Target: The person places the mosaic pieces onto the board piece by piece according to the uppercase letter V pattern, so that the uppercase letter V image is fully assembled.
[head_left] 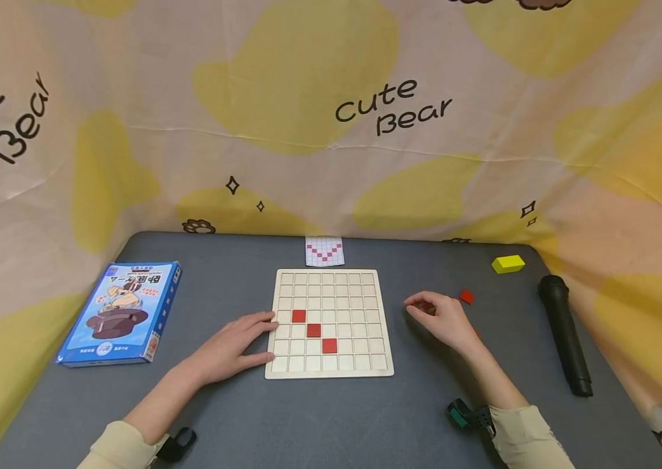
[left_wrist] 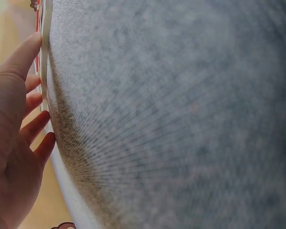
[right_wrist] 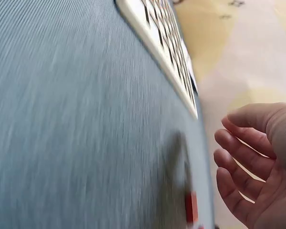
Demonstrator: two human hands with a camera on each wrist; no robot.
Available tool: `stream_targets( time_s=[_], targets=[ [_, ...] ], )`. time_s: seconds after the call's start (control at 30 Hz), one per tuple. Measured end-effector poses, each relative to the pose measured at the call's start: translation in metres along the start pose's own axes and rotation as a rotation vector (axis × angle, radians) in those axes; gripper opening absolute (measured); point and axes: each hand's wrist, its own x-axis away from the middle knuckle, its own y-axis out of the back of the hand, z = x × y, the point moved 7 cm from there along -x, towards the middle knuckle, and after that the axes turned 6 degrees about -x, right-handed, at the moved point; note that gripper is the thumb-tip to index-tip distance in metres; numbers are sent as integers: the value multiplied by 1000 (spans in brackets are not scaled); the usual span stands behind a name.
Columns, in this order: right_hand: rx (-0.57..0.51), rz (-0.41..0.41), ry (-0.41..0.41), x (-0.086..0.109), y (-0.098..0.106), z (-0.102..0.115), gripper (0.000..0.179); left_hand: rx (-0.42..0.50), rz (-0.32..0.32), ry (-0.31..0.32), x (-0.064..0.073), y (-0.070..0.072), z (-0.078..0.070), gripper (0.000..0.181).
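A pale grid board point(head_left: 329, 375) lies on the grey table, with three red squares point(head_left: 313, 330) in its cells, stepping down to the right. My left hand point(head_left: 231, 348) rests at the board's left edge, its fingers extended and fingertips on the rim. In the left wrist view, the thumb and fingers of the left hand point(left_wrist: 14, 119) meet that edge. To the right of the board hovers my right hand point(head_left: 439, 317), fingers loosely bent, with nothing visible between them. A loose red square point(head_left: 466, 297) lies just beyond it; another red bit is mostly hidden by the wrist.
A small pattern card point(head_left: 324, 251) with pink marks lies behind the board. A blue game box point(head_left: 120, 312) lies at the left. On the right are a yellow block point(head_left: 508, 264) and a black microphone point(head_left: 565, 335). A printed curtain point(head_left: 284, 78) hangs around the table.
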Motion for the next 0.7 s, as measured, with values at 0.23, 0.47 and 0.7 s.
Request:
stream_targets(
  time_s=[0.23,0.47,0.7],
  targets=[
    [92,-45,21,17,30,-19,12,-8,-8,-7,1,1,-1,66],
    [174,0,26,27,41,-28,20,-10,4,10,1,1,0,73],
    [244,63,28,31,39,-34,27,-20,7,12,0,1,0,74]
  ],
)
